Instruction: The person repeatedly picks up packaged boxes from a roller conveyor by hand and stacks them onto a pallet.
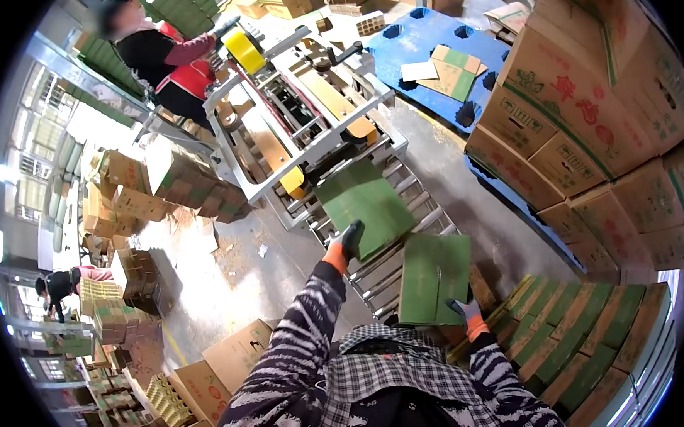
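Apparently partway: left hand touches front carton at machine, grip unclear; right hand holds second carton; stacked cartons remain.

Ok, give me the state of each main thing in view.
Left hand: gloved, touching the farther green box
Right hand: gloved, at the nearer green box's corner
Farther green box: top closed, on the rollers
Nearer green box: top closed
Blue pallet: holding flat cardboard
Printed cartons, right: stacked
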Motion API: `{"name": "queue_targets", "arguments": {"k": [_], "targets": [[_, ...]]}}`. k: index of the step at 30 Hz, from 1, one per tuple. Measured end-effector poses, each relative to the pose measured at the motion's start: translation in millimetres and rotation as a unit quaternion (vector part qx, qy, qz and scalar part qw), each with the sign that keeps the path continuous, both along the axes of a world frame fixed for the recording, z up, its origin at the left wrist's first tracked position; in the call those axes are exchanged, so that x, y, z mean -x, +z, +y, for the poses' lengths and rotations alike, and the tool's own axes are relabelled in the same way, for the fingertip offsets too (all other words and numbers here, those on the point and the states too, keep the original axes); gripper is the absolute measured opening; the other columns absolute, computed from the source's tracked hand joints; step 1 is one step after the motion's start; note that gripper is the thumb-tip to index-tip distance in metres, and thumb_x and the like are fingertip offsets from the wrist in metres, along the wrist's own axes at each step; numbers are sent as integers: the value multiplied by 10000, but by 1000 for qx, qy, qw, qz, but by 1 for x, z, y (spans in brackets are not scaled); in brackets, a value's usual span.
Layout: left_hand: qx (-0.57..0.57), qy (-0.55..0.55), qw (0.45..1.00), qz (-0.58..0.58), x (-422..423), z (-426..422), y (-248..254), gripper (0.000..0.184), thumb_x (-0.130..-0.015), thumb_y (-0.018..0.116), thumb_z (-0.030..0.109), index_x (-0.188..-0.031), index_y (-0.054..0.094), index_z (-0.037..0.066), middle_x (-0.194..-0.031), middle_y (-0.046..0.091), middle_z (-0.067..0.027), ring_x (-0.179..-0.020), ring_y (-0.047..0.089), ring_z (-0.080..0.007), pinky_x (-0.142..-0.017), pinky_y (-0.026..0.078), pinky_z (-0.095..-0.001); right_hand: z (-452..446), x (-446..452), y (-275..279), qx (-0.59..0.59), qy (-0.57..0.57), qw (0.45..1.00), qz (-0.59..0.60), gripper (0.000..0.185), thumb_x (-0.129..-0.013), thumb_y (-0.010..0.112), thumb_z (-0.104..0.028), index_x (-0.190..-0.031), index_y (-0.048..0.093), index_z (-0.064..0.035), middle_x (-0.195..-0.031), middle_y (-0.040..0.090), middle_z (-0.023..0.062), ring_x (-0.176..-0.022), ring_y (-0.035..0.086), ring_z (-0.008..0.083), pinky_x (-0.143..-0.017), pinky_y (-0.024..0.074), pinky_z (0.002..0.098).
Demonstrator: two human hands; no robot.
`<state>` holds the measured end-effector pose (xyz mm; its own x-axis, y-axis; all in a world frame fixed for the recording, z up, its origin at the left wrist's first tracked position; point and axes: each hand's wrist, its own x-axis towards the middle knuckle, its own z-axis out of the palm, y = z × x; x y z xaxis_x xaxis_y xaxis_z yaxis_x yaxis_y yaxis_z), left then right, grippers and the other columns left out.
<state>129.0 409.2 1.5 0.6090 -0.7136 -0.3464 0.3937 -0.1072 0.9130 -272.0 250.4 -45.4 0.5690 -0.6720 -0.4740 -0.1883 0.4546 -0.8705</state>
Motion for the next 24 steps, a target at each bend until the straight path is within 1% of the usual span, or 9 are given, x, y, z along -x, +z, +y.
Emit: {"name": "queue_targets", "arguments": {"k": [2,3,4,7,9,14,18,23,24], "targets": [[-14,1,1000,-15,19,26,29,460,-925,514,219,-1301,436,-34,-1310,498,-117,-1203,474,-187,-1028,348,-294,-21,36,-29,9,1,1000,9,538,-731,705,37,-1222,486,21,-1068,599,120,-877,606,184,-754,538,298],[-26,102,986,127,34,37,50,443,-923,514,201,-1285,453,-46,-1288,517,-126,-1182,496,-190,-1025,357,-294,-29,42,-35,16,1,1000,21,569,-708,727,39,-1223,485,22,-1061,602,117,-870,603,179,-755,533,293],[-28,90,989,110,34,64,18,425,-922,514,192,-1272,469,-46,-1270,531,-125,-1168,510,-195,-1018,368,-295,-24,24,49,60,-7,998,-7,631,-676,761,19,-1243,483,13,-1055,605,115,-865,596,167,-750,526,285],[-39,109,986,124,49,144,-1,422,-924,511,179,-1278,462,-45,-1267,533,-128,-1164,518,-200,-1010,380,-304,-58,51,36,83,-6,996,25,757,-645,796,-22,-1310,435,-26,-1101,586,116,-903,586,165,-749,526,294],[-46,140,975,164,59,180,-5,403,-930,496,171,-1264,466,-52,-1256,540,-136,-1149,532,-206,-980,410,-309,-74,37,85,111,31,993,36,721,-680,755,1,-1319,423,-22,-1112,581,115,-904,585,178,-728,532,308],[-21,281,950,132,84,219,23,742,-778,713,140,-1368,263,113,-1017,604,-95,-913,619,-211,-807,506,-342,-114,-29,128,62,-56,995,-59,692,-719,661,90,-1341,395,-58,-1090,587,156,-842,615,233,-684,552,338],[27,353,924,142,81,229,21,688,-781,695,106,-1341,297,148,-986,602,-83,-884,619,-205,-800,511,-346,-157,-100,148,45,-49,994,-90,689,-693,684,86,-1319,411,-6,-1147,567,151,-925,603,276,-772,550,386],[74,367,901,218,56,232,4,796,-780,693,101,-1400,204,201,-978,618,-98,-875,627,-211,-768,522,-343,-190,-178,176,275,23,959,56,773,-616,834,-164,-1272,471,25,-1119,600,166,-982,601,237,-836,511,347],[36,364,917,159,53,226,11,520,-825,649,152,-1274,394,90,-1059,615,-108,-956,609,-219,-852,485,-345,-201,-190,169,402,25,912,76,761,-612,842,-171,-1251,486,38,-1115,600,169,-893,619,214,-764,522,321]]}}
